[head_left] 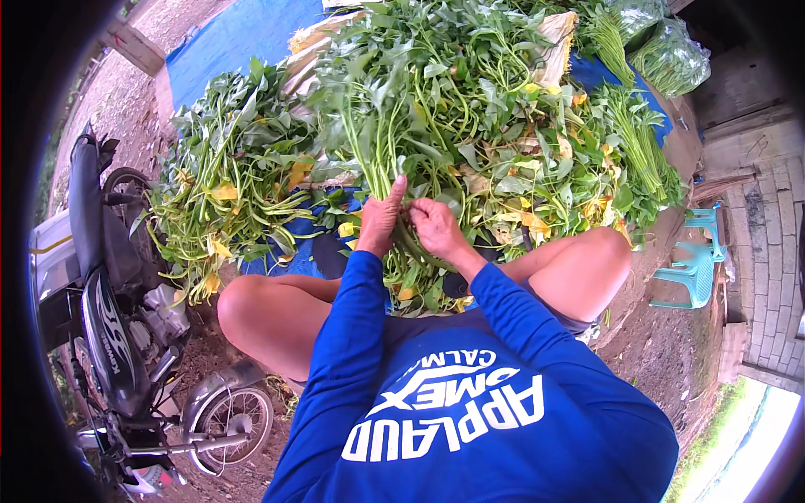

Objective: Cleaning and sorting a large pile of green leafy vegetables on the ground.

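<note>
toward nine o'clock, a black and silver motorcycle with spoked wheels (109, 335) is seen parked on brown earth. at ten o'clock, a loose heap of green leafy stems with yellowed leaves (235, 159) is spread partly over a bright blue sheet (243, 46). near the centre, a long, slim bunch of fresh green leafy stems (379, 151) is gripped by the bare left hand (380, 220), whose fingers are wrapped around it and whose thumb is laid up along it. the leafy tops are pointed toward twelve o'clock, and the bare lower stems are kept at the hands. by its look, the bunch is judged light, with crisp, bendable stems and soft leaves that could be torn or bruised easily; if damp, the stems may be slippery. a hold is best taken low, on the bare stems below the leaves, firmly enough to keep them together but not so hard that they are crushed or snapped. at three o'clock of that grip, the bare right hand (438, 228) is held narrow, its fingertips brought together beside the stems; whether one is pinched cannot be told. toward one o'clock, a large tangled mound of green stems (495, 109) is piled. at two o'clock, straight, tidy green bundles (639, 138) are laid, with clear plastic bags filled with greens (675, 60) placed beyond them. at three o'clock, turquoise plastic chairs (696, 270) are set.
</note>
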Demonstrator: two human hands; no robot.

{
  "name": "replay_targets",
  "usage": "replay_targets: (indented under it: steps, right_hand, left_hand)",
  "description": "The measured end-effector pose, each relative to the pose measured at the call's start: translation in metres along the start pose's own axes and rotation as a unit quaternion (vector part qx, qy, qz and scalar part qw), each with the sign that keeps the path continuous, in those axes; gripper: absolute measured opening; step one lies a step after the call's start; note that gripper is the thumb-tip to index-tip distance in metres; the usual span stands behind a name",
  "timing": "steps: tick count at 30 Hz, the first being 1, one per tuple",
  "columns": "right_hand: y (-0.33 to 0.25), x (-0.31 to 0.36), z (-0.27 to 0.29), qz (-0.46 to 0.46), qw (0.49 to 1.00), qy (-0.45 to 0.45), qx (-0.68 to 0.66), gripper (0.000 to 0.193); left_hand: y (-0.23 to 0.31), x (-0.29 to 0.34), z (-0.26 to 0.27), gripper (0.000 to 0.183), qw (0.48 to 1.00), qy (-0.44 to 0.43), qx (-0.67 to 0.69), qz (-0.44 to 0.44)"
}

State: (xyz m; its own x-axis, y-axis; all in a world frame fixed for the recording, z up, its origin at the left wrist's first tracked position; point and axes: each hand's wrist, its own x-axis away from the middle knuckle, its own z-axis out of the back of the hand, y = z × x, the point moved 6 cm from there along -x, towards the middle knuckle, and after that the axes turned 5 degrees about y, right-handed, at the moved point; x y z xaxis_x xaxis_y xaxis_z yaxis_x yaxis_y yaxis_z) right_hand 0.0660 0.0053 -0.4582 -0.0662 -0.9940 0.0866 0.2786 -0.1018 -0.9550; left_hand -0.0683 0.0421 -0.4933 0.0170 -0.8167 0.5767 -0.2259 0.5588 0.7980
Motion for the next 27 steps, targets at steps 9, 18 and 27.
replay_targets:
  steps: [9, 18, 27]
  right_hand:
    - [0.022, -0.129, 0.068, -0.009, 0.987, 0.107, 0.12, 0.031]
    - [0.09, -0.276, 0.126, 0.069, 0.886, 0.173, 0.426, 0.026]
    - [0.05, -0.3, 0.152, -0.104, 0.964, 0.13, 0.207, 0.014]
  left_hand:
    - [0.029, 0.006, 0.044, 0.026, 0.992, 0.115, 0.037, -0.035]
    - [0.063, 0.006, 0.026, 0.03, 0.992, 0.124, 0.007, -0.028]
    - [0.062, -0.01, 0.009, 0.029, 0.996, 0.088, 0.011, -0.026]
